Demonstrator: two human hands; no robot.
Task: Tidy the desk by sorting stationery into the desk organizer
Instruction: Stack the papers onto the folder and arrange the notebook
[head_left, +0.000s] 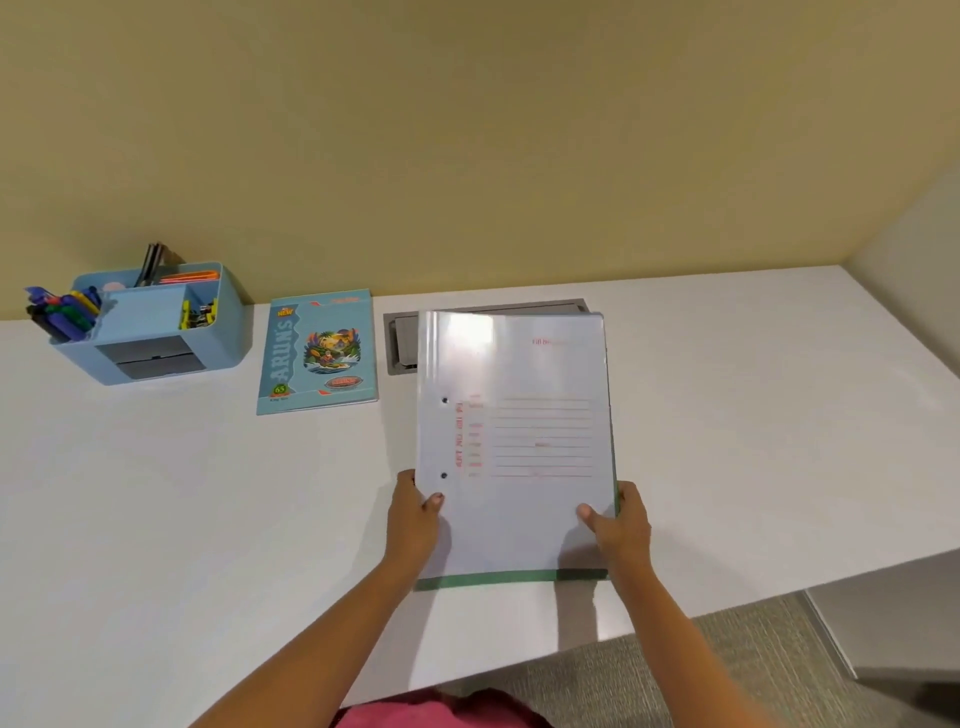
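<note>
**Both hands on the file**

I hold the white file (514, 441) with my left hand (415, 519) and right hand (621, 525) — one on each near side. The blue organizer (156, 332) sits far left on the counter (182, 493), well apart. Next, I think, I carry the file left — keeping it flat.

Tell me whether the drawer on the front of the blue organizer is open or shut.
Shut: the grey drawer sits flush with the front of the blue organizer, nothing pulled out.
</note>
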